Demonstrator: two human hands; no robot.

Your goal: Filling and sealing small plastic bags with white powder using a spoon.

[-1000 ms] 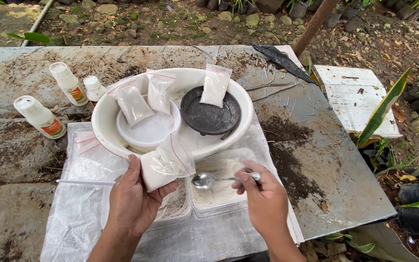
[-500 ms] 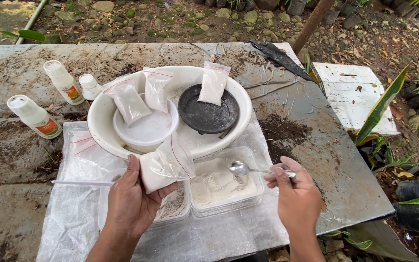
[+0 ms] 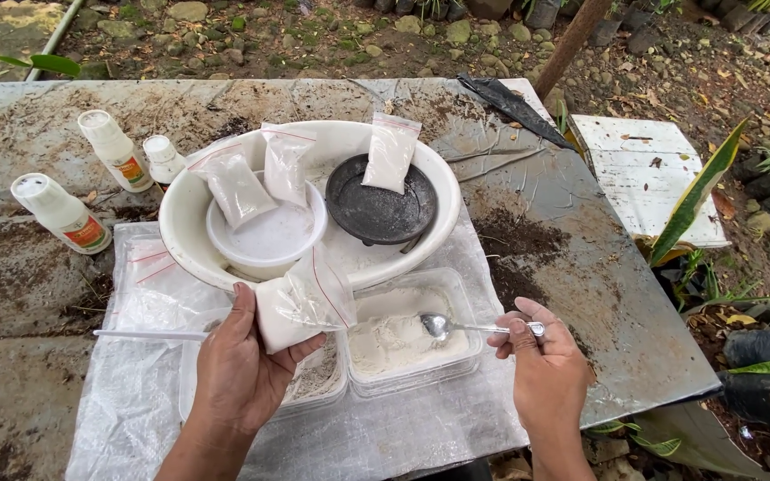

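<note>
The left hand (image 3: 244, 363) is closed around a small clear plastic bag (image 3: 298, 307) partly filled with white powder, thumb on one side and fingers under it, holding it just in front of the big white basin (image 3: 443, 209). The right hand (image 3: 545, 365) pinches the handle of a metal spoon (image 3: 465, 327) between thumb and forefinger; the spoon's bowl rests on the white powder in a clear plastic tray (image 3: 407, 334) that sits directly in front of the basin. A second tray (image 3: 318, 383) with greyish powder lies beside it, mostly hidden under the left hand and bag. Inside the basin stand a smaller white bowl (image 3: 265, 239) and a black round dish (image 3: 380, 200), with three filled powder bags leaning on them. Left of the basin stand three white bottles (image 3: 64, 214), the nearest one close to its rim. Everything in front of the basin lies on a white woven sheet (image 3: 385, 436) over a dirty grey tabletop (image 3: 599, 294)
</note>
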